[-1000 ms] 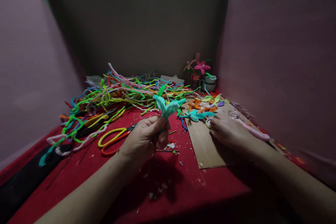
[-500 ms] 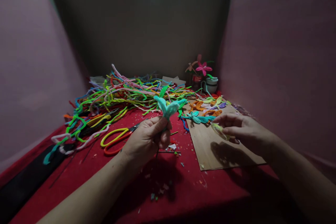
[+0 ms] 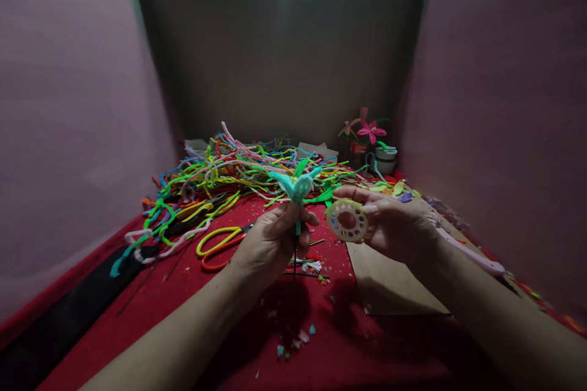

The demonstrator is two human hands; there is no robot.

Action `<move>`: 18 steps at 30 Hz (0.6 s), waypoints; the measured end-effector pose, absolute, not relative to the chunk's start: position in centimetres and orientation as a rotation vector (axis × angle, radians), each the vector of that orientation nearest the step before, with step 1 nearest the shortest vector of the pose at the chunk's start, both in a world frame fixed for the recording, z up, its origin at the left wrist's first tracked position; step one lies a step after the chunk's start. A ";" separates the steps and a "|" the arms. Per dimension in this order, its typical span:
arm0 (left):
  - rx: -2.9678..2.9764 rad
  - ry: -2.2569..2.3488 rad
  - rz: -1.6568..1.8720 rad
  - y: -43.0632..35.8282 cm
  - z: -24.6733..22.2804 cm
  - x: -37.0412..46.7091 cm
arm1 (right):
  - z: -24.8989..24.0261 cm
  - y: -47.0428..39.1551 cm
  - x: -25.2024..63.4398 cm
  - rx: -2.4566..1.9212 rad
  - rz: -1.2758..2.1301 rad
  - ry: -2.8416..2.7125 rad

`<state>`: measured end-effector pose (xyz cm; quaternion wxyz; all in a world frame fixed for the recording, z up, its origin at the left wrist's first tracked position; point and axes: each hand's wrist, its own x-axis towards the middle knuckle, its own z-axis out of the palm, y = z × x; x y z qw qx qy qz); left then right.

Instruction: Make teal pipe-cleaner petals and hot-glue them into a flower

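Observation:
My left hand [image 3: 270, 238] pinches a turquoise fuzzy flower [image 3: 298, 186] upright at the middle, its dark thin stem hanging below the fingers. To its right, my right hand [image 3: 389, 220] grips a round yellowish spool [image 3: 347, 220] with a ring of holes, its flat face turned toward me. The spool and the flower are apart. Behind my left hand lie scissors [image 3: 217, 244] with yellow and red handles, their blades partly hidden by that hand.
A tangled pile of coloured pipe cleaners [image 3: 247, 162] spreads across the back. A cardboard sheet [image 3: 389, 284] lies under my right hand. At the back right stand a small pot [image 3: 386, 160] and pink flower [image 3: 371, 131]. Scraps dot the red cloth [image 3: 339, 348].
My right hand has moved left toward the flower, and the spool has turned from nearly edge-on to face me. The whole view has shifted slightly. My left hand still holds the flower.

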<state>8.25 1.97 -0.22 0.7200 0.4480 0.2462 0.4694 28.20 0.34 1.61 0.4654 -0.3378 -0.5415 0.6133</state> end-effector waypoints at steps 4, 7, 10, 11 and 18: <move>0.942 0.547 1.033 2.1 -0.4 8.3 | 0.5 0.9 27.3 -0.708 1.575 -1.303; 0.904 0.537 1.034 2.1 -0.4 8.4 | -0.7 1.2 27.0 -0.670 1.588 -1.281; 0.897 0.515 1.054 2.2 -0.4 8.4 | -1.5 1.2 26.7 -0.722 1.458 -1.338; 0.895 0.510 1.057 2.2 -0.4 8.4 | -1.6 1.1 26.6 -0.744 1.393 -1.377; 0.906 0.528 1.048 2.4 -0.3 8.5 | -0.9 -0.4 25.3 -0.815 0.988 -1.574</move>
